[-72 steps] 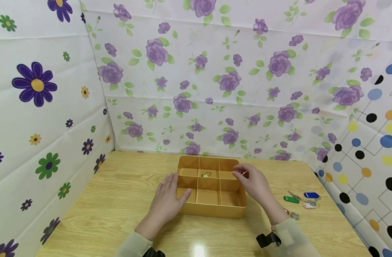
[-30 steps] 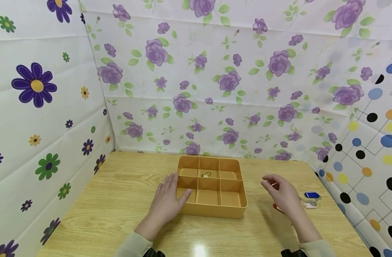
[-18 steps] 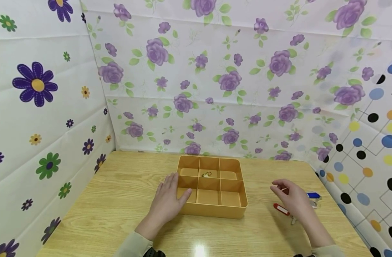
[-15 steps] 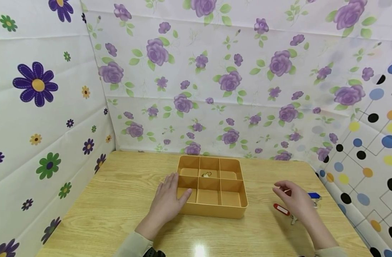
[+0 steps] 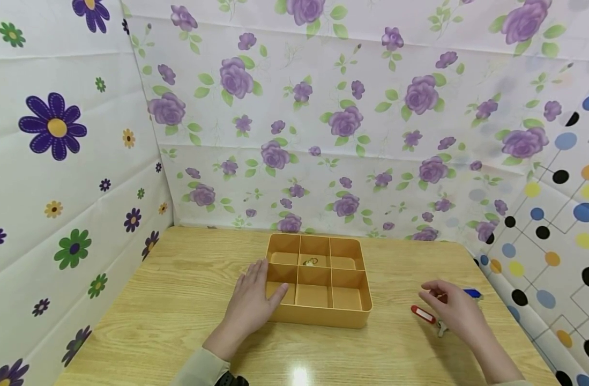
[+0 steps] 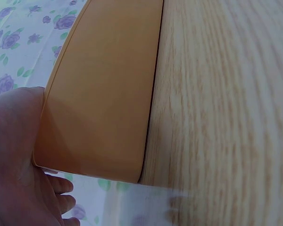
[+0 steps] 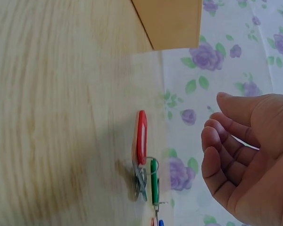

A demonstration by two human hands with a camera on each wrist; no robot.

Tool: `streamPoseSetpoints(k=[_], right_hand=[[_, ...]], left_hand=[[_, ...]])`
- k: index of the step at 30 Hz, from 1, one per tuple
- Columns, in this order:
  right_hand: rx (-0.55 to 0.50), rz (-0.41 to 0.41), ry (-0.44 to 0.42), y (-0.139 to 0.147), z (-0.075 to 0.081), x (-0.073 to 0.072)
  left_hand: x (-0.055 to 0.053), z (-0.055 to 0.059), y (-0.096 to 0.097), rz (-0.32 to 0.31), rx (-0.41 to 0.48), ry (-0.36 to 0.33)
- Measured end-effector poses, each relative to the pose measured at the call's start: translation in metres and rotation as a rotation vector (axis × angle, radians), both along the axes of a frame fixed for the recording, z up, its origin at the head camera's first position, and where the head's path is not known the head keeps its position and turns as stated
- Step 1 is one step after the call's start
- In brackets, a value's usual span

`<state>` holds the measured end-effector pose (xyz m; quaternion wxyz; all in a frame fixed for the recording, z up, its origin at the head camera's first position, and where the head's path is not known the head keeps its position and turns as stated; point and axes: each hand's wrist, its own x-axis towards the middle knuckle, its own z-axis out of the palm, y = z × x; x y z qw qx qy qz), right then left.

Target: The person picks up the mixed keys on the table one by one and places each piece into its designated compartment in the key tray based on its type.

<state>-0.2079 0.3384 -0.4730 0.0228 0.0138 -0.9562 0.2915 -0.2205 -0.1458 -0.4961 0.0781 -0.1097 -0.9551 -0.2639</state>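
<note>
Right hand (image 5: pixel 454 310) over the right part of the worktop (image 5: pixel 178 300), fingers loosely bent and grasping nothing. The red tag (image 5: pixel 423 314) lies just beside it, slanting toward a small key (image 5: pixel 441 327); the blue tag (image 5: pixel 472 293) peeks out past the knuckles, nearer the worktop's right edge. The right wrist view adds a green tag (image 7: pixel 154 181) next to the red one — fingertips apart from both.

Left hand (image 5: pixel 251 300) rests against the box (image 5: pixel 318 316), fingers extended along its left side, thumb reaching over the near left corner.

The box has six compartments, three by two, and its far rim sits near the worktop's back edge, with the flowered cloth (image 5: pixel 342 161) rising behind. A small pale piece with a ring (image 5: pixel 311 262) lies in the back middle compartment. Between the box's right wall and the red tag runs a strip of wood with room to pass; a broader stretch spreads left of the box — another lies in front of it.
</note>
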Motion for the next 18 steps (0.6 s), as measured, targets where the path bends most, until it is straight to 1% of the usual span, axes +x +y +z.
streamPoseSetpoints(k=[5,12,13,18], right_hand=[[0.002,0.008,-0.039,0.007,0.000,0.002],[0.019,-0.001,-0.102,0.020,-0.004,0.005],[0.016,-0.001,-0.112,0.022,-0.005,0.005],[0.003,0.006,-0.133,0.029,-0.008,0.009]], left_hand=[[0.000,0.000,0.000,-0.001,0.003,0.003],[0.000,0.002,0.000,0.003,-0.008,-0.026],[0.000,0.002,0.001,0.002,-0.004,-0.020],[0.000,0.001,0.001,0.000,-0.008,-0.023]])
